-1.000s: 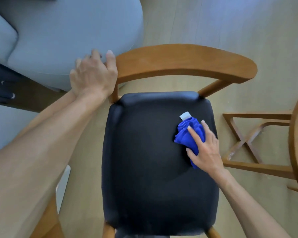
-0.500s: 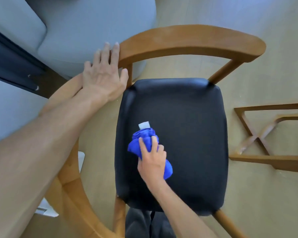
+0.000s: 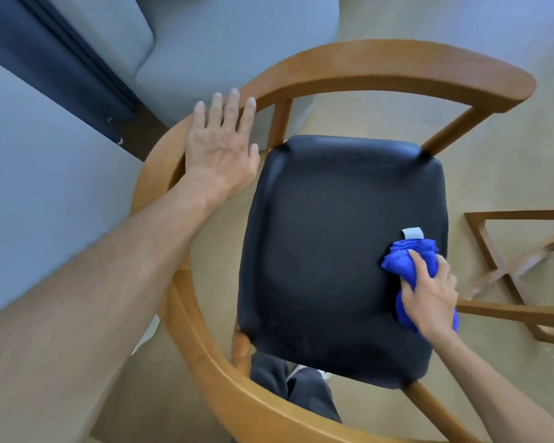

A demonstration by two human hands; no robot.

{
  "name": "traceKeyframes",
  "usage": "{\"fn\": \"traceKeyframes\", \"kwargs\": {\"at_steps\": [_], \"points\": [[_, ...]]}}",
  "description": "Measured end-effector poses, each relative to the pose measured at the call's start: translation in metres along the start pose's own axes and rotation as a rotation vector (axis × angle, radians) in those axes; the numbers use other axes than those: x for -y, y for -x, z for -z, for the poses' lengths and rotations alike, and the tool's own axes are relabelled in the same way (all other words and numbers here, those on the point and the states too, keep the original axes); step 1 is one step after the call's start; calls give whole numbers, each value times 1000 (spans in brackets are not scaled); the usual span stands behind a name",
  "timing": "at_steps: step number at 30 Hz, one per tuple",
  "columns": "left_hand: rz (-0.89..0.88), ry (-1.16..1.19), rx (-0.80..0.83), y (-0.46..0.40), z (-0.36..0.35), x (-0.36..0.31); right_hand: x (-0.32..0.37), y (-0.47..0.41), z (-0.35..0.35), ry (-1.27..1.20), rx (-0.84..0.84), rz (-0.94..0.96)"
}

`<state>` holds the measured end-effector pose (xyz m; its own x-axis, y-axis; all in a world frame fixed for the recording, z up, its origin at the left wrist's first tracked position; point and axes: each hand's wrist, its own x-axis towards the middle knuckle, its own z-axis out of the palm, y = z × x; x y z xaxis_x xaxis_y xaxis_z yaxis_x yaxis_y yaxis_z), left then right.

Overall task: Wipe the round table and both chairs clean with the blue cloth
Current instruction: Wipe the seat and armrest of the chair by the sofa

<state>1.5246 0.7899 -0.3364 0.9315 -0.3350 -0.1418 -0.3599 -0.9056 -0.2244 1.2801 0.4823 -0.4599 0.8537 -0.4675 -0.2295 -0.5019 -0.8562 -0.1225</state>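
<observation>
Floor: pale wood-look floor (image 3: pixel 381 123); grey sofa (image 3: pixel 224 36) at top left, dark strip (image 3: pixel 61 65) running diag. beside it.
Chair: wooden chair (image 3: pixel 381 63) w/ curved armrest-back rail, seen from above; black padded seat (image 3: pixel 327 251) in centre.
Cloth: blue cloth (image 3: pixel 406 263) was bunched up on seat's right edge, approx. mid-length; white tag (image 3: pixel 412 233) stuck out at far end.
R hand: right hand (image 3: pixel 429 295) lay on top of cloth, fingers curled over it & gripping, pressing it onto seat. Cloth showed beyond fingertips and under wrist, so hand covered its middle.
L hand: left hand (image 3: pixel 221 145) rested flat on chair's left rail, fingers straight & together, gripping nothing. Well apart from cloth, across the seat.
Table base: wooden X-frame (image 3: pixel 509 270) at right edge, on floor just beside chair; tabletop not in view.
Person: dark trouser leg (image 3: pixel 288 378) visible below seat's near edge.
</observation>
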Motion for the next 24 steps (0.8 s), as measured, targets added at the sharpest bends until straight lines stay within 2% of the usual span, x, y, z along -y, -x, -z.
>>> {"fn": "traceKeyframes", "kwargs": {"at_steps": [2,3,6,10,12,15,17,21,24], "points": [[10,6,2,15,5,3,43,14,-11,-81,0,-126],[13,6,-1,22,7,5,66,23,-16,-95,2,-80],[34,-3,-22,45,12,18,119,57,-28,-34,35,346],[65,5,-31,77,11,32,155,95,-40,160,202,938],[68,17,-27,79,10,32,151,98,-40,282,311,1203],[76,31,-48,76,10,31,101,95,-35,502,460,1564],[81,41,-61,75,9,32,53,85,-21,588,537,1657],[91,42,-41,75,10,30,-27,61,11,781,705,1646],[91,60,-34,74,12,29,-16,68,8,749,684,1661]]}}
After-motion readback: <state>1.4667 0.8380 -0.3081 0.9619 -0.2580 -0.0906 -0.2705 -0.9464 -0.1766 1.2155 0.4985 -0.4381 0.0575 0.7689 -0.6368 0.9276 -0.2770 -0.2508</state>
